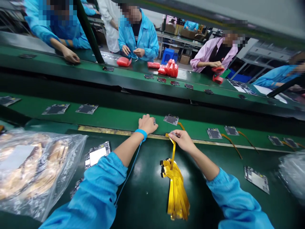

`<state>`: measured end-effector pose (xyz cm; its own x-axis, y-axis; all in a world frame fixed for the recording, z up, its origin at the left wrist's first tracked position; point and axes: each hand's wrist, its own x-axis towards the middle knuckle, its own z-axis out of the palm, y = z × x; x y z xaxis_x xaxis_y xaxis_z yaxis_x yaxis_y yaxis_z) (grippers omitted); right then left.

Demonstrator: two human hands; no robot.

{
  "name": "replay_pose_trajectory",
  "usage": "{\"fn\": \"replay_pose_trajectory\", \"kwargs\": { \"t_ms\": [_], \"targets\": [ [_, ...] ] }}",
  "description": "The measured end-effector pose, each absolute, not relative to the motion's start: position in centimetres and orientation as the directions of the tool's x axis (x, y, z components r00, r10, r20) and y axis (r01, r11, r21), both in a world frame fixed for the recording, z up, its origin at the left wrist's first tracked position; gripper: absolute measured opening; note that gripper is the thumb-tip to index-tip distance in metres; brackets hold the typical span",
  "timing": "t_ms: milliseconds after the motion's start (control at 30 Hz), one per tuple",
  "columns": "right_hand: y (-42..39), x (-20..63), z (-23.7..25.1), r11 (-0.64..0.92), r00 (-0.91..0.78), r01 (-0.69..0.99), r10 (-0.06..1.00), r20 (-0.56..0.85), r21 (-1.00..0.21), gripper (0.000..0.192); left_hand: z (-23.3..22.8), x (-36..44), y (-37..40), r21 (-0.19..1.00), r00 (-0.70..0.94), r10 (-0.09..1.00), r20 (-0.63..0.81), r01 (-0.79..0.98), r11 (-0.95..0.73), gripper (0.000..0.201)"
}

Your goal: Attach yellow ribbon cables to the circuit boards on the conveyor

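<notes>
My left hand (147, 124) reaches onto the near green conveyor belt (114, 116) and closes over a small circuit board, of which only an edge shows. My right hand (182, 140) pinches the top end of a yellow flex ribbon cable (173, 151). The cable hangs down to a bundle of yellow flex cables (176, 187) lying on the dark worktable (147, 190) between my arms. Just beyond my right hand, a circuit board (171, 119) with a ribbon attached rides the belt.
More boards (213, 133) with orange ribbons ride the belt to the right, plain boards (87, 108) to the left. A clear plastic bag (35, 171) of cables lies at left, loose boards (97, 155) beside it, another board (256, 179) at right. Workers with red parts (168, 68) line the far belt.
</notes>
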<state>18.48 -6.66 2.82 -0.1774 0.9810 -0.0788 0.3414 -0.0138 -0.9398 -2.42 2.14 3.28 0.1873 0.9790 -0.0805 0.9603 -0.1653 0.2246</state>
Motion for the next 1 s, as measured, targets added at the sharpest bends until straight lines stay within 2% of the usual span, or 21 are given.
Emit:
{"fn": "replay_pose_trajectory", "kwargs": {
  "t_ms": [133, 267, 467, 567, 667, 833, 1000],
  "targets": [
    [-4.9, 17.9, 1.8, -0.001, -0.180, 0.336, 0.982, -0.065, -0.942, 0.048, 3.6, -2.6, 2.6, 0.200, 0.228, 0.969, -0.099, 0.958, -0.205, 0.024],
    [-2.6, 16.9, 0.7, -0.022, -0.124, 0.417, 0.989, -0.081, -0.908, 0.040, 2.9, -4.2, 2.3, 0.240, 0.349, 0.937, -0.014, 0.911, -0.336, 0.018],
    [0.3, 14.9, 0.8, -0.097, 0.010, 0.708, 0.992, -0.128, -0.700, 0.024, 0.5, -5.9, -0.2, 0.232, 0.501, 0.840, 0.211, 0.809, -0.541, 0.025],
    [0.8, 14.4, 1.4, -0.162, 0.064, 0.791, 0.981, -0.184, -0.590, 0.021, -0.5, -6.0, -1.1, 0.213, 0.524, 0.811, 0.259, 0.788, -0.577, 0.032],
    [0.9, 14.4, 1.9, -0.185, 0.084, 0.826, 0.974, -0.209, -0.532, 0.020, -1.0, -5.8, -1.3, 0.207, 0.535, 0.801, 0.268, 0.780, -0.590, 0.034],
    [0.8, 15.2, 1.9, -0.181, 0.078, 0.840, 0.974, -0.215, -0.512, 0.021, -1.1, -5.6, -1.3, 0.205, 0.551, 0.788, 0.274, 0.767, -0.608, 0.035],
    [1.4, 16.3, 1.3, -0.134, 0.010, 0.816, 0.976, -0.218, -0.563, 0.023, -1.4, -5.6, -1.2, 0.196, 0.576, 0.768, 0.280, 0.749, -0.633, 0.036]
  ]
}}
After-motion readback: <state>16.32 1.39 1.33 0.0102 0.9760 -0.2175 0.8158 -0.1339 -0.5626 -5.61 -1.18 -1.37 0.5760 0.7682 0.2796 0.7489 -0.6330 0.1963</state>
